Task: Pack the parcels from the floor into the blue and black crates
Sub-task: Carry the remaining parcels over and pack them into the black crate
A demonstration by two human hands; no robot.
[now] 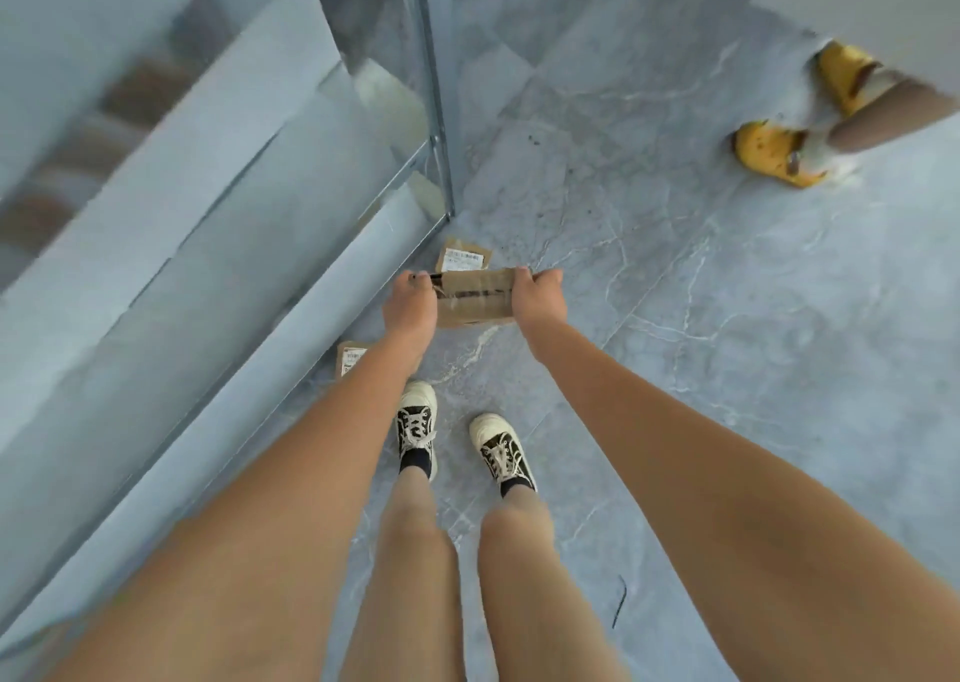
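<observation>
Both grips were clamped on one box [475, 297]: left hand [410, 305] and right hand [537, 299] on opposite ends, lifted over the floor [675, 292]. Crates weren't in view. Two more boxes [464, 258] lay underfoot; I could've tripped.

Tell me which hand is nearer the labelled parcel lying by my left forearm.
Left. The left hand grips one end of the held parcel, with the floor parcel just below and beside its wrist. The right hand grips the other end, farther away.
</observation>
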